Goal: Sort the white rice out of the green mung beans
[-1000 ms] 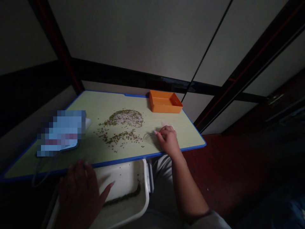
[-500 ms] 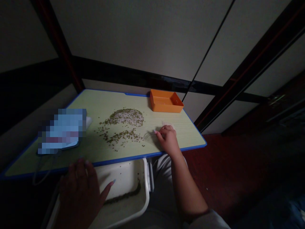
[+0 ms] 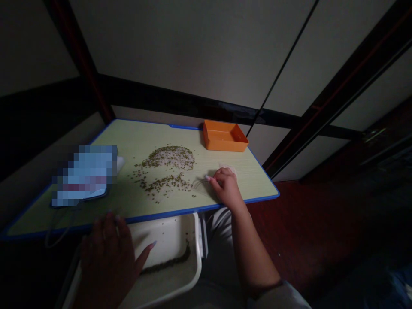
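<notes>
My right hand (image 3: pixel 226 185) rests low over the light green table with its fingers closed on a thin clear plastic piece (image 3: pixel 200 185). The curved edge of this piece shows left of my fingertips; its exact kind I cannot make out. Left of it lie small green beans (image 3: pixel 164 183), loosely scattered, and behind them a heap of beans mixed with pale grains (image 3: pixel 174 157). My left hand (image 3: pixel 111 253) is in shadow, fingers stretched and thumb apart, over the left part of a white basin (image 3: pixel 197 240). Dark green beans (image 3: pixel 170 262) lie along the basin's bottom.
An orange open box (image 3: pixel 225 145) stands at the table's (image 3: pixel 128 137) back right. A phone-like device (image 3: pixel 93 196), mostly pixelated, lies at the left with a pale cable (image 3: pixel 48 238) hanging over the blue front edge. Panelled cabinet doors (image 3: pixel 180 51) rise behind the table.
My right hand has shifted very slightly to the left with the clear plastic piece. The beans, the box and my left hand look the same.
</notes>
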The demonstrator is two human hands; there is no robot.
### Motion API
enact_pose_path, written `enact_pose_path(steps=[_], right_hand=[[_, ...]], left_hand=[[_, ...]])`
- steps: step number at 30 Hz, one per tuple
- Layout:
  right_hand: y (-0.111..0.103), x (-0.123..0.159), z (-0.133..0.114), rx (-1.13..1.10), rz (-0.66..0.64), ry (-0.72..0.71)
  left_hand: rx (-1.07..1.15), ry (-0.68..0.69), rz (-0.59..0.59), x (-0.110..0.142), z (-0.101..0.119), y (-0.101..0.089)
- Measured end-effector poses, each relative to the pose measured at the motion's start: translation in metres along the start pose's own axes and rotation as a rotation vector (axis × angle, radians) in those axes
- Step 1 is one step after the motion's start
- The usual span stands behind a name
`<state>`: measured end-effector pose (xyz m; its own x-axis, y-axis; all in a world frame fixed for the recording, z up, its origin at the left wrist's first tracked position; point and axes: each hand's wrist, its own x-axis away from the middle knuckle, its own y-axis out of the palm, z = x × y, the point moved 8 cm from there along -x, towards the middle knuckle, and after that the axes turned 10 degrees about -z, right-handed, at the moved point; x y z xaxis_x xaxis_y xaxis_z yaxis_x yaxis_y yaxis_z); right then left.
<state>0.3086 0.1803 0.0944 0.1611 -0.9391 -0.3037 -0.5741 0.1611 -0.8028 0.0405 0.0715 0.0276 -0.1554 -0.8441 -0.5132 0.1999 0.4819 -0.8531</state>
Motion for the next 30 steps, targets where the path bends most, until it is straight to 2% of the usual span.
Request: enact_pose_path(steps=[18,30], right_hand=[[0.008,-0.014,-0.006,0.034,-0.084,-0.044],[0.008,-0.022,-0.014,0.064,-0.155,-0.082]], left_hand=[[-0.009,-0.021,-0.031,0.003,-0.003,0.004],[-0.003,-0.029,-0.033,0.001,-0.002,0.001]])
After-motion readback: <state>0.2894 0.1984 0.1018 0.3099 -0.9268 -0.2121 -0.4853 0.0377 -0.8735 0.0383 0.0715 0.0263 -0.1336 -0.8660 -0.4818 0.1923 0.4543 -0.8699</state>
